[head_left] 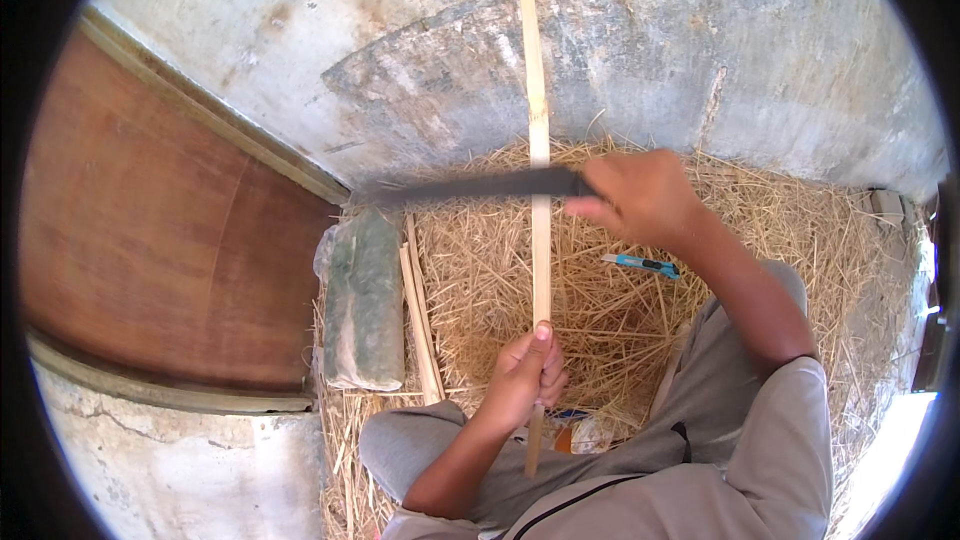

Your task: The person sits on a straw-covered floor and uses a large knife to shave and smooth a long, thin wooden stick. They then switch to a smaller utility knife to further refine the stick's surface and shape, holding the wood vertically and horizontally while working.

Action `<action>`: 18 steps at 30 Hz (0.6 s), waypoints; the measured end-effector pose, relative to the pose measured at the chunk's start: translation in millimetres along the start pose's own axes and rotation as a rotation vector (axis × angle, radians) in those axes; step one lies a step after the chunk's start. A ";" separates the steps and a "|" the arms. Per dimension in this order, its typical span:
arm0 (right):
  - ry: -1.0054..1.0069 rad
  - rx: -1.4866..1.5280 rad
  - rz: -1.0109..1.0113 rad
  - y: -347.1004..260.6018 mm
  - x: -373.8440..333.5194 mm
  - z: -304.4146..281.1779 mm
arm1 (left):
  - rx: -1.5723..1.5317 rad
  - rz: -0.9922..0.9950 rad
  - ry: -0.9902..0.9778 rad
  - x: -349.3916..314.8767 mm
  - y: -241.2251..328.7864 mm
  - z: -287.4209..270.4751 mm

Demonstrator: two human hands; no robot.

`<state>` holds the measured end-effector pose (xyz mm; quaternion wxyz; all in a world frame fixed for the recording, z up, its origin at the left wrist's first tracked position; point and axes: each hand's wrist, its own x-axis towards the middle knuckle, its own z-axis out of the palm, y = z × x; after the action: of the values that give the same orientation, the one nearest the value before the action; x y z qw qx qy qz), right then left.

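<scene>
Closest in, folded legs in soft grey trousers (420,440) frame the work. Above them the left forearm slants up from the lower edge, and the left hand (525,370) is clamped around a long, pale wooden strip (541,260), thumb laid upward along it; the strip's lower end pokes out below the fist. Farther up, the right arm bends sharply at the elbow, its right hand (640,195) wrapped about the end of a long, dark knife (480,185). The blade, motion-blurred toward its tip, points left and crosses the strip; whether its edge touches the wood, I cannot tell.

Around lie brittle, straw-like shavings (480,280), a slim turquoise cutter (645,265), a few straight loose strips (418,320) and a rounded, green-and-whitish plastic-covered bundle (365,300). Behind, a smooth reddish-brown panel (170,230) stands left, beside a rough, stained, grey-white wall (650,60).
</scene>
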<state>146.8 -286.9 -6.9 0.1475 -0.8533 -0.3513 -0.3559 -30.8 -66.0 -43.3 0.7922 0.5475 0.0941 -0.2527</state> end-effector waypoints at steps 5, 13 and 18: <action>-0.051 0.114 0.229 35.6 8.5 8.3 | 0.012 -0.030 0.068 5.8 12.7 -0.8; -0.254 -0.046 -0.139 8.6 6.7 -1.6 | -0.051 -0.045 0.017 -3.3 5.6 -1.4; -0.032 0.003 0.059 17.3 7.1 4.5 | -0.040 -0.041 -0.013 0.9 5.4 0.1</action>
<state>164.8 -293.4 -5.0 0.1537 -0.8688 -0.3286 -0.3371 -27.3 -65.0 -39.3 0.7983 0.5277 0.1053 -0.2705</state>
